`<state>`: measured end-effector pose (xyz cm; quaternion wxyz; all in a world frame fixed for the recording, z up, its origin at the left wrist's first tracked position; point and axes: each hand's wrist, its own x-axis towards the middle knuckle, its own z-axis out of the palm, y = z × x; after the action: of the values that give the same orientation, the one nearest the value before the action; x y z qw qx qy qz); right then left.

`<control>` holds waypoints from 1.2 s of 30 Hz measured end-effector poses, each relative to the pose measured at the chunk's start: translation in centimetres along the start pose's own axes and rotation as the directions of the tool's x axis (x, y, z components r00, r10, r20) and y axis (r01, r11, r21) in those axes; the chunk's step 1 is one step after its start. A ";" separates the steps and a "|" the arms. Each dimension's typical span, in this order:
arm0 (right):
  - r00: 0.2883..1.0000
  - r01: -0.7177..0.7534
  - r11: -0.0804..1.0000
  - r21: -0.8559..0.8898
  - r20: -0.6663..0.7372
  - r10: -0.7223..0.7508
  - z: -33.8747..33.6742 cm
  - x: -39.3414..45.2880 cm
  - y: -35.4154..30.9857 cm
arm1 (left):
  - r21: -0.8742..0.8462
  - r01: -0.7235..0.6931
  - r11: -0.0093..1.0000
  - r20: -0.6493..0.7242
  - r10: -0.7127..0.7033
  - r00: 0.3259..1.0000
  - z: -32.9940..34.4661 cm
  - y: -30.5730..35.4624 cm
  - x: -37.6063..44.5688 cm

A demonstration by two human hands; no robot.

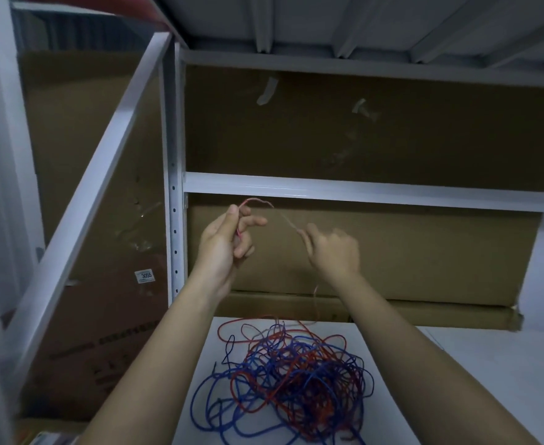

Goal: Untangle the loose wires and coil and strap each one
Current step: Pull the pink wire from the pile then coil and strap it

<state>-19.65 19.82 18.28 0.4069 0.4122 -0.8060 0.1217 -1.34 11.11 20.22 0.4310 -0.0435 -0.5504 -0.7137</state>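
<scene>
A tangled heap of red and blue wires (293, 377) lies on the white shelf surface (456, 364) in front of me. One red wire (283, 216) is lifted out of it and arcs between my hands, well above the heap. My left hand (225, 239) pinches the wire near its end between thumb and fingers. My right hand (331, 248), blurred, grips the same wire further along. From there the wire hangs down to the heap.
A white metal rack post (174, 220) stands left of my hands, with a crossbar (360, 189) behind them. Large cardboard boxes (360, 133) fill the back and left of the rack. Another shelf underside is overhead.
</scene>
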 end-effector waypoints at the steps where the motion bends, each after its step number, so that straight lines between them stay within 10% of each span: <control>1: 0.994 0.080 0.996 -0.041 0.074 -0.077 0.2 -0.7 -0.4 | -0.033 -0.008 0.999 -0.005 0.007 1.000 0.0 0.1 0.3; 6: 0.897 0.383 0.909 0.163 0.168 -0.408 0.2 -5.6 -1.3 | 0.007 -0.023 1.000 -0.040 0.024 0.999 0.1 -0.2 1.5; 9: 0.814 0.578 0.776 0.253 -0.110 -0.570 -1.3 -7.9 -1.0 | 0.174 -0.034 0.984 -0.087 0.050 0.995 0.1 -2.0 1.6; 18: 0.743 0.669 0.644 0.371 -0.363 -0.563 -4.2 -8.4 -0.1 | 0.664 -0.053 0.745 0.137 -0.052 0.989 0.8 -6.3 0.3; 23: 0.882 0.438 0.651 0.620 -0.438 -0.176 -4.0 -6.4 1.9 | 0.769 -0.095 0.632 0.288 -0.211 0.934 0.6 -6.8 -1.3; 28: 0.990 0.013 0.325 0.946 -0.058 0.131 -3.2 -4.4 2.4 | 0.563 0.035 0.826 0.295 -0.240 0.925 1.8 -6.8 -2.6; 36: 0.803 -0.596 -0.066 0.800 0.596 -0.016 -0.3 -4.0 0.2 | 0.297 0.130 0.946 0.175 -0.187 0.967 2.1 -6.5 -2.9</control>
<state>-18.37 22.35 15.46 -0.2279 0.3956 -0.6187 0.6393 -4.73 14.60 14.60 0.3161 -0.0085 -0.6892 -0.6519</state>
